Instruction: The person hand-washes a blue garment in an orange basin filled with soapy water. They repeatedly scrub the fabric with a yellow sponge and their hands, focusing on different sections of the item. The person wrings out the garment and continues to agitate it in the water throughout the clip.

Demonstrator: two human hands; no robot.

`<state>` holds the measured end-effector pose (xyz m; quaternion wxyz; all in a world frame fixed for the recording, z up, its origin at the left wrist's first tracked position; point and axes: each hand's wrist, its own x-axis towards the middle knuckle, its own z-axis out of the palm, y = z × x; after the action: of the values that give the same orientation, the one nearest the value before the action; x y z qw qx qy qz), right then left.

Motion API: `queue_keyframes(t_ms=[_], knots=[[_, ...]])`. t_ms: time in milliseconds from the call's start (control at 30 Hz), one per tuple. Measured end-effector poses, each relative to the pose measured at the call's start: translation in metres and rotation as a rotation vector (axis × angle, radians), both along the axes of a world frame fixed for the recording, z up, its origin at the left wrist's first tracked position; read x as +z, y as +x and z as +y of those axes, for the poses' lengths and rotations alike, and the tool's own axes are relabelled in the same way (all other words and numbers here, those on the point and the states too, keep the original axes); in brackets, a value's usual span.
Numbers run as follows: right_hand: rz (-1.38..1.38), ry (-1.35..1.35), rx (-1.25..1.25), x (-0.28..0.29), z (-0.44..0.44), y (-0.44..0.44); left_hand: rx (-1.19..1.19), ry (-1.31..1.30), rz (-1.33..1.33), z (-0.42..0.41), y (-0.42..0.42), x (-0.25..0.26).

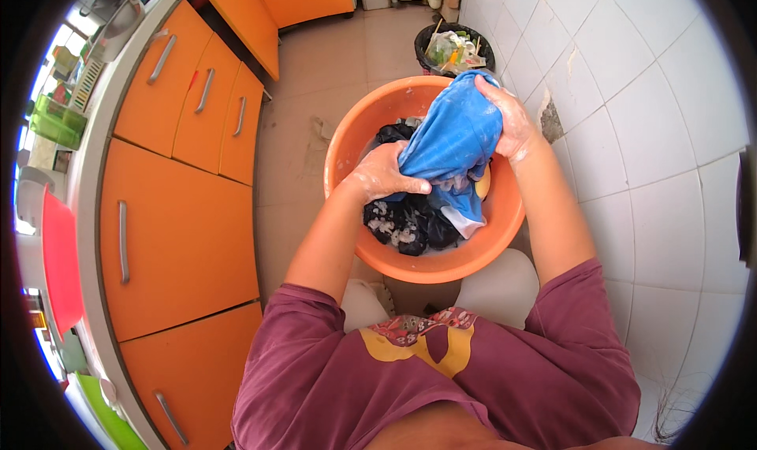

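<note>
A wet blue cloth garment [458, 130] with a white-edged lower part is stretched between my two hands above an orange plastic basin [437, 274]. My left hand [387, 172] grips its left side, thumb pointing right across the front. At the upper right, my right hand [510, 116] holds the garment's top edge. Soap suds cling to both hands. Below, dark wet clothes [408, 225] with foam on them lie in the basin. A yellowish object [484, 182], partly hidden by the garment, rests against the basin's right inner side.
Behind the basin stands a black-lined trash bin [454, 50] with waste in it. Orange cabinets [183, 237] and a countertop [89, 213] run along the left, with a pink basin [59, 260] on top. A white tiled wall [644, 154] is close on the right.
</note>
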<state>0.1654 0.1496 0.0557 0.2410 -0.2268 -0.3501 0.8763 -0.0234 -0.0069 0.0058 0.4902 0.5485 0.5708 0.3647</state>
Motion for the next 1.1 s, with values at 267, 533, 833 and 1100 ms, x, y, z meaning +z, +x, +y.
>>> queue_keyframes(t_ms=[267, 533, 833, 1100], knots=[[-0.281, 0.220, -0.007, -0.001, 0.021, 0.014, 0.237, 0.068, -0.885, -0.010, -0.034, 0.000], [-0.471, 0.953, 0.479, -0.022, 0.017, 0.025, 0.504, 0.115, -1.256, 0.001, -0.021, -0.037], [0.081, 0.113, -0.016, -0.025, 0.007, -0.007, 0.507, -0.173, -1.257, -0.025, 0.009, -0.006], [-0.467, 1.355, -0.149, -0.037, -0.137, -0.025, 0.538, 0.175, -1.566, 0.001, 0.053, -0.059]])
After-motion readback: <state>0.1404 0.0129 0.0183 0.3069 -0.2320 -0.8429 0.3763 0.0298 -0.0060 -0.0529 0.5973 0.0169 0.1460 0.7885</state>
